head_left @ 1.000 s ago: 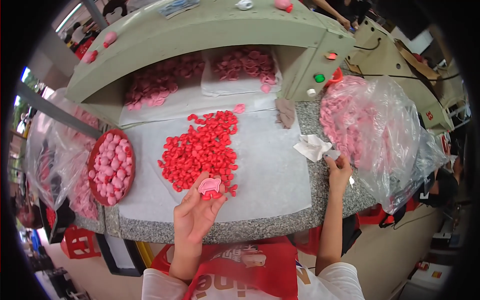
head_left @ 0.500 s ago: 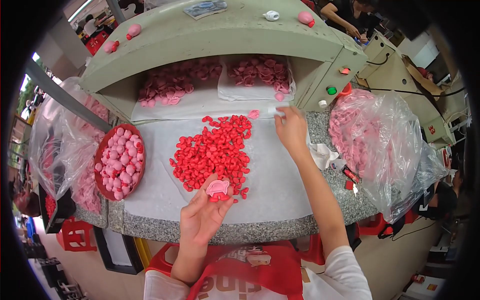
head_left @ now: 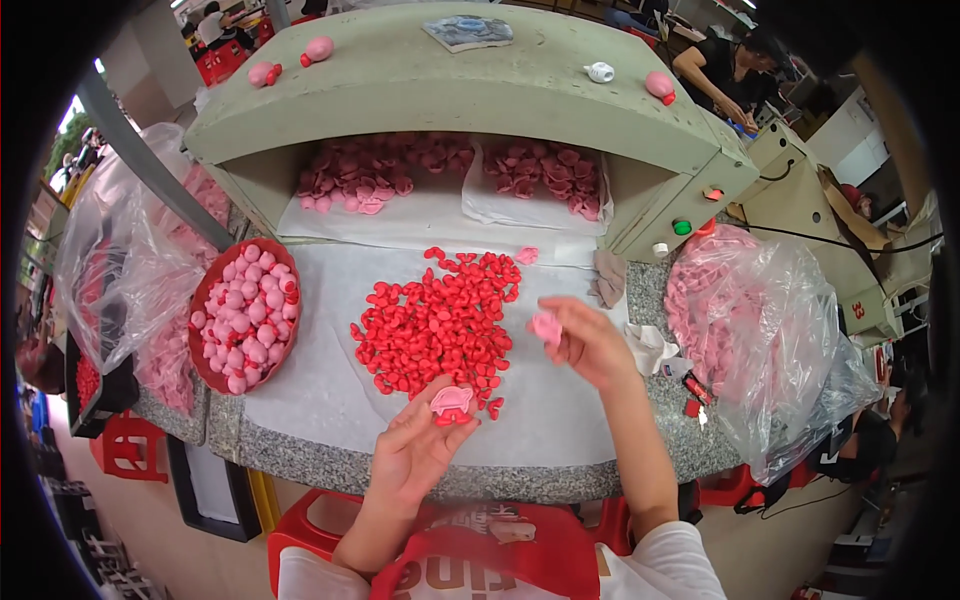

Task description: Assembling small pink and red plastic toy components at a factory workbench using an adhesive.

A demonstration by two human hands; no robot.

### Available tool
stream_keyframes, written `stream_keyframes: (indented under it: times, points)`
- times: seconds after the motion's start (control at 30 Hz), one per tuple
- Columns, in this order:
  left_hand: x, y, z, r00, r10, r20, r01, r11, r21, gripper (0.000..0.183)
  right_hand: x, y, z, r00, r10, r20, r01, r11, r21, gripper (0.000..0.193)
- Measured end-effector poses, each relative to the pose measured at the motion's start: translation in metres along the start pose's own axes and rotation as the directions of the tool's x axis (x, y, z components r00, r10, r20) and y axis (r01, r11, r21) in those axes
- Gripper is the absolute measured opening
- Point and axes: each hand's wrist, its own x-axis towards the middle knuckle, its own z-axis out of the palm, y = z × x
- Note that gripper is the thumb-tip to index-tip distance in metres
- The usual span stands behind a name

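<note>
My left hand [head_left: 408,462], near the front of the red pile, grips a pink hollow half-shell [head_left: 452,401] with its open side up; a red piece sits at its lower edge. Right of the pile, my right hand [head_left: 597,350] is raised above the paper, pinching another pink soft-looking piece [head_left: 546,327] between thumb and fingers. Small curved red pieces [head_left: 435,325] lie heaped on the white sheet [head_left: 320,400]. A single pink piece [head_left: 526,256] rests at the pile's far edge.
A pale green oven-like machine [head_left: 460,100] spans the back, with pink shells [head_left: 355,180] inside. Left stands a red basket [head_left: 293,340] of pink-and-red figures. Plastic bags of pink pieces [head_left: 710,290] flank both sides. A grey cloth [head_left: 608,278] lies far right. A co-worker sits behind.
My right hand has come back from the machine's mouth toward me, now with a pink piece in its fingers. My left hand still holds its shell and red piece. The view has shifted slightly.
</note>
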Motion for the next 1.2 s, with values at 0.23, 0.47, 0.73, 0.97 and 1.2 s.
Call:
stream_keyframes:
  times: [0.23,0.47,0.73,0.97,1.2]
  points:
    - [0.02,-0.023,0.021,0.983,-0.17,0.067,0.163,0.981,0.101,0.039,-0.063,0.005,0.022,0.996,-0.075,0.05,0.071,0.995,0.073,0.037]
    - [0.015,-0.027,0.018,0.997,-0.068,0.029,0.06,0.977,0.206,0.039,-0.076,0.001,0.041,0.994,-0.104,0.022,0.099,0.984,0.146,0.034]
    - [0.014,-0.025,0.022,0.999,-0.025,0.04,0.014,0.967,0.255,0.04,-0.08,0.001,0.058,0.991,-0.132,-0.005,0.131,0.986,-0.102,0.037]
    - [0.014,-0.02,0.013,0.998,-0.01,0.063,-0.004,0.977,0.212,0.04,-0.072,0.012,0.038,0.932,-0.361,-0.024,0.23,0.645,-0.729,0.039]
    - [0.012,-0.017,0.011,0.999,-0.018,0.037,0.01,0.981,0.193,0.04,-0.062,0.029,-0.011,0.852,-0.468,0.234,0.176,-0.163,-0.971,0.029]
